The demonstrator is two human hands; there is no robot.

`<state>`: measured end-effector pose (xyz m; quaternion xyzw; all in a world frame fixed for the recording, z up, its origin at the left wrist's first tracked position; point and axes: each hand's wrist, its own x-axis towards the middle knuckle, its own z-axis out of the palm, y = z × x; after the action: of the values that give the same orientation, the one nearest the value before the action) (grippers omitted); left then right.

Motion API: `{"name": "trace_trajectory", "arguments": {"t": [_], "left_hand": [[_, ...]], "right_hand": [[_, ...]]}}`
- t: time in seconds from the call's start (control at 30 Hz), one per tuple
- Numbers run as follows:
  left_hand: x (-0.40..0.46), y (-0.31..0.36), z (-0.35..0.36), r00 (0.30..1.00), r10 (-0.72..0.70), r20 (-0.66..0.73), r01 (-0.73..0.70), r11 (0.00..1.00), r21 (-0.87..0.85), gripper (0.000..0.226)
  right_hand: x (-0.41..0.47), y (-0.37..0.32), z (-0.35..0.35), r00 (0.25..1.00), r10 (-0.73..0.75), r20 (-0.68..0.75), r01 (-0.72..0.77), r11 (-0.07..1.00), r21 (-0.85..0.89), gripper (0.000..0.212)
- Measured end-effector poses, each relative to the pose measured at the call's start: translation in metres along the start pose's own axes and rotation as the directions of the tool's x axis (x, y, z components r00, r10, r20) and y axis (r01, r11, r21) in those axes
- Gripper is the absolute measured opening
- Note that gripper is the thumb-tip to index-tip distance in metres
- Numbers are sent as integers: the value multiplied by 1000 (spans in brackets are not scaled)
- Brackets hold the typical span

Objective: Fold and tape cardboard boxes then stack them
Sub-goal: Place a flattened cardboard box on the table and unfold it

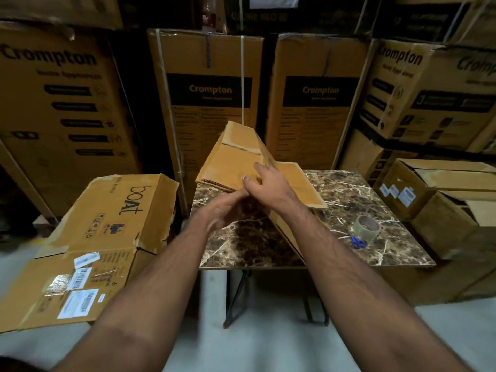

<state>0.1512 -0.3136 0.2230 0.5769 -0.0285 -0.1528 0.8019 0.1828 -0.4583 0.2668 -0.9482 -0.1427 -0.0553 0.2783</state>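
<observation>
Head view: a flattened cardboard box is held tilted up off the far edge of the marble tabletop, probably so that its panels can be pulled apart into shape. The right hand is laid on its near panel, grip closed on the edge with the thumb curled under; the left hand is brought in just below, fingers extended toward the same edge (actual contact cannot be told, as it is blurred). A tape roll and blue scissors are kept at the right of the tabletop, within reach for sealing. An opened boat carton lies alongside on the left.
</observation>
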Motion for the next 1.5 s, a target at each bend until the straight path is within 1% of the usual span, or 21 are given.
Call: {"name": "trace_trajectory", "arguments": {"t": [0.07,0.1,0.13,0.17,0.23,0.3,0.37,0.43,0.5,0.6,0.7,0.77,0.83,0.93,1.03,1.13,1.27,1.33,1.4,1.47,1.5], "left_hand": [[-4,-4,4,992,55,-112,-84,958,-273,59],[-5,-1,5,976,71,-208,-159,882,-444,64],[-4,3,6,946,60,-320,-235,805,-544,64],[-3,6,6,911,30,-411,-280,778,-563,56],[-3,13,6,851,-48,-523,-221,870,-441,30],[3,6,21,840,-66,-538,-137,935,-329,8],[4,0,22,824,-38,-565,-111,967,-228,6],[-6,-2,21,803,0,-596,-84,990,-114,18],[-17,2,21,820,90,-566,-94,995,23,27],[-30,13,22,867,233,-440,-150,965,214,24],[-46,28,24,869,284,-405,-126,919,374,31],[-60,36,23,877,313,-364,-102,863,495,29],[-69,39,22,904,305,-300,-70,797,600,36],[-73,43,25,917,302,-260,-58,745,664,32],[-72,48,33,930,283,-236,-73,768,636,25],[-78,43,32,960,199,-194,-50,810,584,33],[-84,36,11,992,96,-77,-37,830,557,103],[-79,36,-6,1000,-25,11,18,908,419,117],[-73,48,-16,992,-110,66,86,952,294,111],[-62,64,-13,984,-176,-33,176,925,336,91],[-54,73,-10,974,-198,-115,227,891,394,72]], "right_hand": [[3,7,-4,986,63,151,-66,998,14,64],[4,12,-4,968,83,239,-84,996,-5,64],[3,17,-4,945,87,314,-87,996,-15,62],[-1,23,-2,928,73,365,-81,997,5,58],[-10,27,6,909,23,415,-58,996,72,47],[-23,42,3,907,33,419,-88,990,112,43],[-25,45,5,882,32,470,-101,987,123,46],[-24,39,10,848,13,530,-92,988,125,48],[-23,31,17,851,-40,523,-63,982,176,57],[-20,26,25,914,-45,403,-83,952,294,80],[-16,18,19,994,5,106,-44,929,367,88],[-9,8,9,996,23,-86,9,933,359,88],[1,3,-1,986,2,-168,44,963,267,86],[17,2,-18,989,-21,-147,49,980,191,80],[28,11,-28,988,-52,-143,69,991,117,74],[23,17,-26,983,-103,-155,108,994,21,66],[20,22,-25,988,-121,-97,111,989,-100,53],[23,27,-29,986,-153,-67,141,978,-155,51],[27,34,-34,976,-212,-53,195,954,-230,49],[29,37,-37,968,-245,-46,221,927,-302,48],[30,37,-37,968,-247,-45,219,918,-331,48]]}}
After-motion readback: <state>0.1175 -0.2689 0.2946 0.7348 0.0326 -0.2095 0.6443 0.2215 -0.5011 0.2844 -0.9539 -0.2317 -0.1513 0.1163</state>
